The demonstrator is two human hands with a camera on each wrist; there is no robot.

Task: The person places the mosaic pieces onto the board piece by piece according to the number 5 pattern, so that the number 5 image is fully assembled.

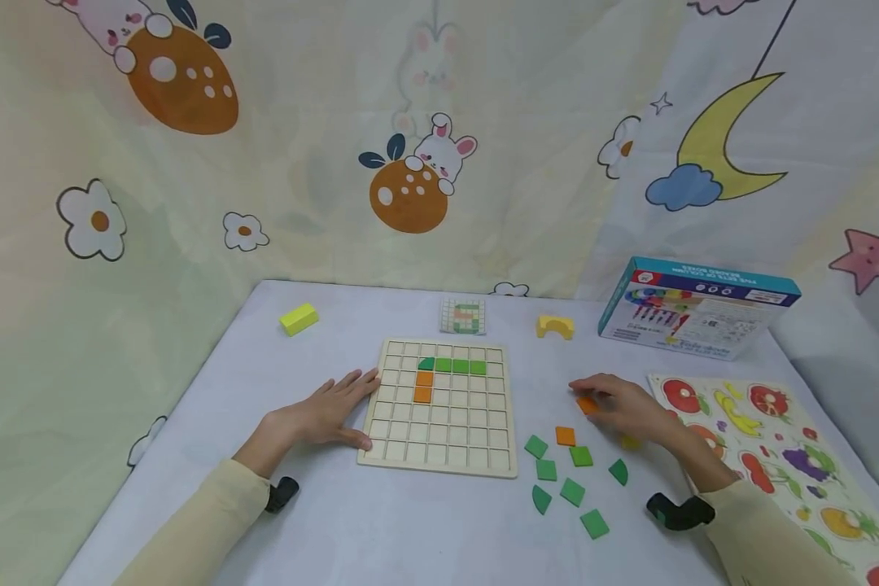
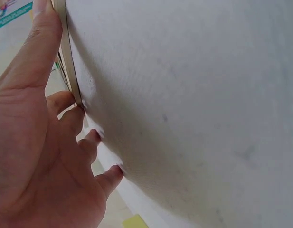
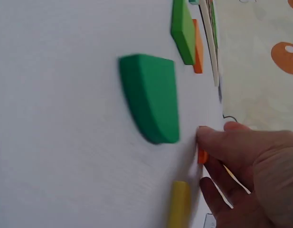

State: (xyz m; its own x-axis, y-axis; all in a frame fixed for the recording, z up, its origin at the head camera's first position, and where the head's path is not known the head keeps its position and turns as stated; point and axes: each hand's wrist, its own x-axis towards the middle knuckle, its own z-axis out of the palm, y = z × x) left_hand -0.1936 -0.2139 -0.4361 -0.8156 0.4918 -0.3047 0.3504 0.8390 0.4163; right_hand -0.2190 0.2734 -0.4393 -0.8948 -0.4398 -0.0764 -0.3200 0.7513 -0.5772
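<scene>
My left hand (image 1: 321, 413) lies with fingers spread along the left side of a wooden grid board (image 1: 439, 470). Its thumb and fingertips touch the board's edge (image 2: 66, 47). On the board, a green quarter-round tile (image 1: 426, 364) and a row of green square tiles (image 1: 461, 366) sit above two orange squares (image 1: 423, 387). Right of the board, my right hand (image 1: 626, 409) pinches an orange square tile (image 3: 202, 156) at the tabletop, thumb on its near side. A yellow piece (image 1: 631, 443) is partly hidden under this hand, with a green quarter-round (image 3: 158, 102) close by.
Loose green squares (image 1: 573, 491) and an orange one (image 1: 566, 436) lie right of the board. Behind it are a pattern card (image 1: 463, 316), a yellow arch (image 1: 554, 327) and a yellow-green block (image 1: 299, 319). A box (image 1: 696, 309) and a fruit-picture sheet (image 1: 769, 431) are at the right.
</scene>
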